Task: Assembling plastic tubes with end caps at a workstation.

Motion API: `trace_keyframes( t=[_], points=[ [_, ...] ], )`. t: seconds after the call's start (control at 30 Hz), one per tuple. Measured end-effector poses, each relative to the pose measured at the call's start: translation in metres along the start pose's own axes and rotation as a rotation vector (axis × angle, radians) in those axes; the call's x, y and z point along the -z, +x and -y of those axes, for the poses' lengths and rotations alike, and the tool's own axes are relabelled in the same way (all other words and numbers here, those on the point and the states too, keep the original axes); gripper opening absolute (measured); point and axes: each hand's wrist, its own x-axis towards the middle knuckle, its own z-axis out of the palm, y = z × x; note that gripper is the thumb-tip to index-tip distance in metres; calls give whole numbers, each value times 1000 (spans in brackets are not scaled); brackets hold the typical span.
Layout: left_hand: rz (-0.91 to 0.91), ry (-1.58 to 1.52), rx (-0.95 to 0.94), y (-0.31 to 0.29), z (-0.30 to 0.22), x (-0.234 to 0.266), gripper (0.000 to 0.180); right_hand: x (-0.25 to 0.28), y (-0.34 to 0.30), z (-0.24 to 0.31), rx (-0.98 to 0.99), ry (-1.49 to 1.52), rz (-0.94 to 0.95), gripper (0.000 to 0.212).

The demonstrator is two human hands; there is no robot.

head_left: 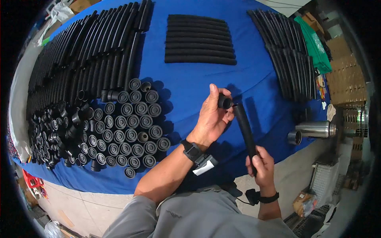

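Note:
My left hand [213, 115] is closed round a short black cap-like fitting [224, 102], its round opening facing me. In my right hand [262, 166] is a black foam-like tube [245, 129], gripped near its lower end and tilted up toward the fitting. The tube's upper end comes close beside the fitting's rim; whether they touch I cannot tell. To the left of my left forearm, many round black caps [137, 150] stand in rows with ringed tops. Smaller black fittings [51, 137] lie heaped farther left.
A blue cloth [190, 83] covers the table. Black tubes [200, 39] lie stacked at the far middle, with more tubes [85, 47] at left and others [283, 51] at right. A steel flask [315, 129] lies by the right edge, its metal cup [294, 137] beside it.

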Motion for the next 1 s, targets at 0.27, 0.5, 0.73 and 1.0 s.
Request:
trace_keyframes(
  t=[0.27,0.5,0.73,1.0],
  points=[
    [-83,-32,-15,-2,-4,-13,61,-14,4,-9,-79,119,82,34],
    [-38,-42,14,0,-3,-1,58,-25,-4,-5,-208,188,64,40],
    [-141,134,-115,-5,2,-10,52,-33,-7,-4,-169,29,36,47],
    [-153,245,-173,-8,1,-15,51,-28,-7,-11,24,-355,7,47]
  ],
)
